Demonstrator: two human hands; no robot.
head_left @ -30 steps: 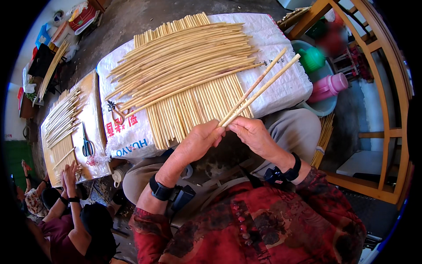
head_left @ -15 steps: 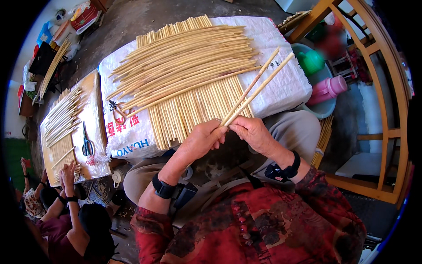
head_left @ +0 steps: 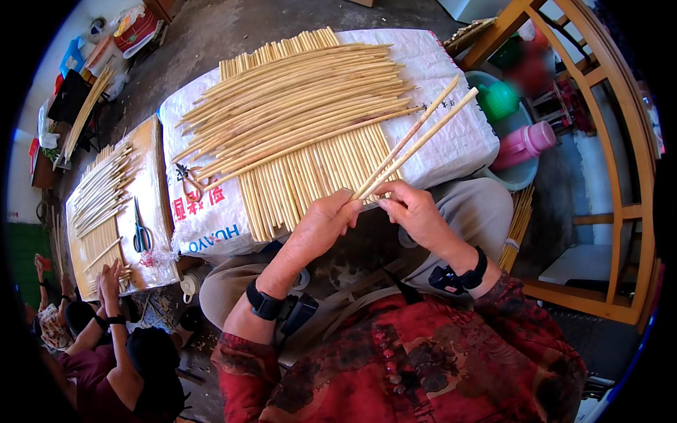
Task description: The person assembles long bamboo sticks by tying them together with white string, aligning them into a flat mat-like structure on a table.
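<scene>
Two straw-coloured plant stalks slant up and to the right from my hands, touching near their lower ends and spread apart at the top. My left hand is closed round those lower ends. Beside them, the thumb and forefinger of my right hand curl together in a pinch close to the stalks; whatever lies between them is too small to make out. Beyond my hands, a layer of stalks lies lengthwise, with a heap of longer stalks across it.
The stalks rest on a low table wrapped in a white woven sack. Scissors lie at its left side. On a second board at left are thinner stalks and dark scissors, near a co-worker's hands. A basin and wooden frame stand at right.
My right hand has shifted slightly to the right and its fingers have loosened from the stalk ends. The two stalks lean a little further right.
</scene>
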